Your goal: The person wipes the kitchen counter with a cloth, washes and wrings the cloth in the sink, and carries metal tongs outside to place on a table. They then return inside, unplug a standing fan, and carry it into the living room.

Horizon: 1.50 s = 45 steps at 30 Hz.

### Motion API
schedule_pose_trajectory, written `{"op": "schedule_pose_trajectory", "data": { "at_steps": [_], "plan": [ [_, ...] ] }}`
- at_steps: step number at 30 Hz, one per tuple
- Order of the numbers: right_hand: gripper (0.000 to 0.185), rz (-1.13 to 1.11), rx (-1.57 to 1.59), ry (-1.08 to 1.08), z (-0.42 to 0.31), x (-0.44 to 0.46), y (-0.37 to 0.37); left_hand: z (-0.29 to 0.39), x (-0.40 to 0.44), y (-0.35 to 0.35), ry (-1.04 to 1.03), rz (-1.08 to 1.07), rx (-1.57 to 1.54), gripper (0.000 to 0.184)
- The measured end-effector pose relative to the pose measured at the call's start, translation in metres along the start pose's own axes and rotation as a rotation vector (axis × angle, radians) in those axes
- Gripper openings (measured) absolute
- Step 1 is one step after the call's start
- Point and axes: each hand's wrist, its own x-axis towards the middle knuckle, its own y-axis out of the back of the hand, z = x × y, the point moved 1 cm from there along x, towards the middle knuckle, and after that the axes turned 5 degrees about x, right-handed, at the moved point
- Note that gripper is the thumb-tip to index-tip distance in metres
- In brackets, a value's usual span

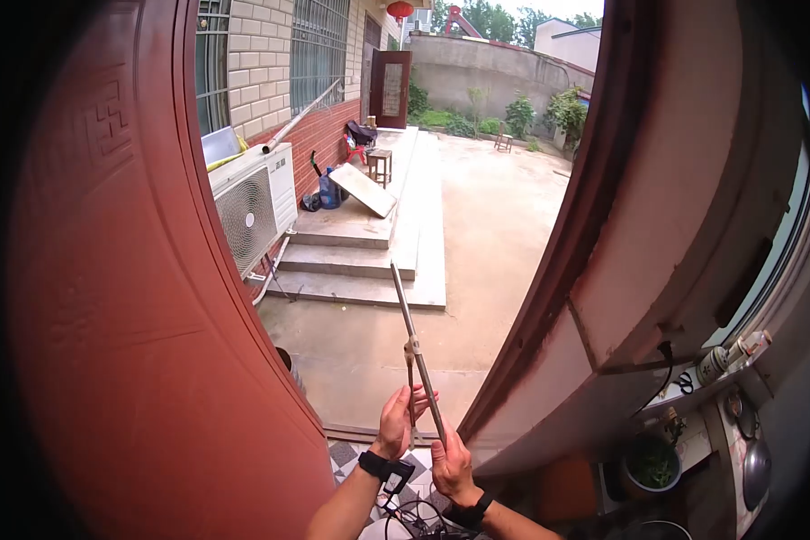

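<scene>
A long metal pole (403, 301) slants up and away in the middle of the head view. Around its lower part, my right hand (452, 463) is closed. A brownish joint or wrapping (411, 347) sits partway along the pole, and a thinner rod (411, 382) runs down from it. My left hand (396, 423) is at this rod, thumb on one side and fingers partly curled behind it. The lower ends of pole and rod are hidden by my hands or lost among them. Both wrists wear black straps.
I stand at a doorway with a red door (153, 270) on the left. Outside are concrete steps (351, 261), an air conditioner unit (247, 211), a leaning board (363, 189) and a stool (380, 165). At lower right, a pot of greens (652, 463) stands near a pan lid (756, 472).
</scene>
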Motion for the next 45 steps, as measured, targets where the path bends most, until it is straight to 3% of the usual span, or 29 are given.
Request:
{"op": "schedule_pose_trajectory", "data": {
  "at_steps": [4, 7, 10, 12, 14, 16, 18, 21, 23, 27, 31, 34, 36, 38, 41, 44, 45],
  "plan": [
    [0.068, -0.061, -0.086, 0.084, 0.01, 0.07, -0.037, 0.038, 0.059, 0.002, -0.001, -0.055, 0.149, 0.032],
    [0.077, -0.113, -0.198, 0.159, 0.027, 0.118, -0.061, 0.056, 0.107, 0.017, -0.014, -0.134, 0.091, 0.046],
    [0.08, -0.126, -0.128, 0.154, 0.036, 0.167, -0.072, 0.079, 0.15, 0.034, -0.005, -0.15, 0.06, 0.045],
    [0.074, -0.116, -0.029, 0.13, 0.052, 0.207, -0.069, 0.1, 0.181, 0.049, 0.019, -0.155, 0.063, 0.045],
    [0.055, 0.03, 0.094, 0.097, 0.073, 0.251, -0.064, 0.116, 0.216, 0.064, -0.003, -0.173, -0.044, 0.045],
    [0.044, 0.119, 0.42, -0.102, 0.106, 0.299, -0.06, 0.131, 0.254, 0.082, -0.024, -0.147, -0.102, 0.043],
    [0.04, 0.168, 0.635, -0.155, 0.141, 0.347, -0.06, 0.149, 0.292, 0.089, -0.034, -0.102, -0.193, 0.041],
    [0.039, 0.105, 0.685, -0.303, 0.169, 0.404, -0.068, 0.165, 0.344, 0.098, -0.04, -0.096, -0.151, 0.028],
    [0.039, -0.139, 0.692, -0.352, 0.171, 0.43, -0.074, 0.171, 0.367, 0.095, -0.038, -0.079, -0.09, 0.018],
    [0.037, -0.292, 0.671, -0.388, 0.184, 0.46, -0.089, 0.163, 0.422, 0.1, -0.047, -0.079, 0.08, 0.019],
    [0.037, -0.293, 0.636, -0.421, 0.209, 0.476, -0.088, 0.142, 0.474, 0.089, -0.012, -0.031, 0.287, 0.024],
    [0.042, -0.222, 0.561, -0.412, 0.229, 0.494, -0.07, 0.111, 0.527, 0.093, -0.001, -0.186, 0.289, 0.028],
    [0.047, -0.212, 0.351, -0.424, 0.242, 0.508, -0.057, 0.091, 0.561, 0.08, 0.02, -0.247, 0.302, 0.028],
    [0.048, -0.072, 0.305, -0.343, 0.283, 0.517, -0.055, 0.073, 0.593, 0.059, 0.028, -0.311, 0.311, 0.029],
    [0.035, 0.067, 0.066, -0.431, 0.315, 0.538, -0.035, 0.049, 0.648, 0.043, 0.053, -0.632, 0.268, 0.023],
    [0.031, 0.225, -0.16, -0.559, 0.351, 0.555, -0.02, 0.041, 0.694, 0.034, 0.165, -0.77, 0.411, 0.019],
    [0.03, 0.307, -0.108, -0.568, 0.35, 0.561, -0.016, 0.042, 0.706, 0.031, 0.188, -0.804, 0.442, 0.019]
  ]
}}
